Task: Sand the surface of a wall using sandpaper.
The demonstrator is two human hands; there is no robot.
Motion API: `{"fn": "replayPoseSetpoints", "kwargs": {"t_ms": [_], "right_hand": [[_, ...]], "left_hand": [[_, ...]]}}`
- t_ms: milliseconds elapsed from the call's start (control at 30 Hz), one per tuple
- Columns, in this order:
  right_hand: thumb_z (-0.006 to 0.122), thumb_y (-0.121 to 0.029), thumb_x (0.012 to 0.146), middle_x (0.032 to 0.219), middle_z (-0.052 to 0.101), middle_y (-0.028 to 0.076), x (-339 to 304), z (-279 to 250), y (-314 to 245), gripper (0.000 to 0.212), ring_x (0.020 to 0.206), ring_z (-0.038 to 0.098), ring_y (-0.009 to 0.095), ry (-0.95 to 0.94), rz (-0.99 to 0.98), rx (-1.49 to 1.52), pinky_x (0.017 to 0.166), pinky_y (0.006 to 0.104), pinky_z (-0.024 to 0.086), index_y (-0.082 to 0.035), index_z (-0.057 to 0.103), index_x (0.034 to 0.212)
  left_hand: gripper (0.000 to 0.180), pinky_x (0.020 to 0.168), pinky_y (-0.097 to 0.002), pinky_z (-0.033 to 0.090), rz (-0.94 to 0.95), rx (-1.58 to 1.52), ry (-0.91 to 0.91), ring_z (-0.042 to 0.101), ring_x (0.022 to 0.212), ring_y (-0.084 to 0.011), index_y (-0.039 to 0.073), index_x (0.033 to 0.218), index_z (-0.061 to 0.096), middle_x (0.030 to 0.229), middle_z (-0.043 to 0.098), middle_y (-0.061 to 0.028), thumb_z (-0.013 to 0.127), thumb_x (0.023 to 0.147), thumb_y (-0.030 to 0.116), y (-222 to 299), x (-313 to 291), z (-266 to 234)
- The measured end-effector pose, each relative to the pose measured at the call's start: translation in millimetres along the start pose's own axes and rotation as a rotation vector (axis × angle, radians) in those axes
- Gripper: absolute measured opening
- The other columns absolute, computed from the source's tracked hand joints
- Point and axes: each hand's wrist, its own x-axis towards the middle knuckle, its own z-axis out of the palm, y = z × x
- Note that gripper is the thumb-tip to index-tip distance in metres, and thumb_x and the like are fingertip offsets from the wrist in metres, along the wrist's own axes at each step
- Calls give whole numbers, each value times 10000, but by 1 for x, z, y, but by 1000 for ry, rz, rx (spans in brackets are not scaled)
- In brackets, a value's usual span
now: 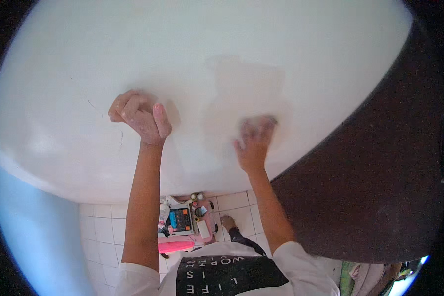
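Illumination is soft and diffuse; the light source cannot be determined. The white surface [301,44] is evenly and moderately lit, without hard glare. The dark panel [365,163] at 3 o'clock is dim and grainy. A small overexposed highlight [420,270] sits at 4 o'clock. A faint shadow falls just beside the left hand [142,116], at 10 o'clock. Motion blur softens the fingers of the right hand [255,140], at 2 o'clock. Fisheye distortion bows straight edges; black vignetting with blue fringing borders the circle.
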Motion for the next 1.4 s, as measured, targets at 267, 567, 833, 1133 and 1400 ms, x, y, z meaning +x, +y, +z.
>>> {"fn": "replayPoseSetpoints", "kwargs": {"t_ms": [267,567,833,1133,1400], "right_hand": [[532,-267,932,1589,-75,213,101,-47,100,779,1468,-14,385,578,613,139,1171,514,121,-56,82,1532],[707,-466,786,1586,-43,230,-35,27,23,978,1445,-15,473,15,300,-19,1134,619,53,-122,178,1533],[635,-542,781,1577,-145,228,13,4,56,1088,1459,-139,384,544,700,606,1153,545,-21,-86,3,1540],[660,-417,840,1588,-17,228,-64,51,59,925,1439,-35,470,270,470,406,1144,572,116,-95,145,1537],[486,-329,956,1602,19,180,-88,107,206,756,1473,-37,362,688,1301,663,1184,458,15,-76,79,1541]], "left_hand": [[280,870,-432,250,-192,-44,-106,361,1021,-278,84,981,424,1073,432,-142,527,834,299,-19,-35,6],[271,844,-398,250,-140,-243,33,401,950,-284,36,874,420,901,453,-134,452,881,305,17,8,-1],[191,833,-385,268,66,131,12,365,949,-257,63,897,357,954,363,-128,431,900,238,12,9,-2],[327,834,-402,329,145,206,72,390,938,-235,36,978,386,993,367,-95,470,983,352,0,13,-9],[250,809,-284,341,34,4,47,403,854,-134,24,928,430,909,422,-81,501,985,257,-46,-17,-16]]}}
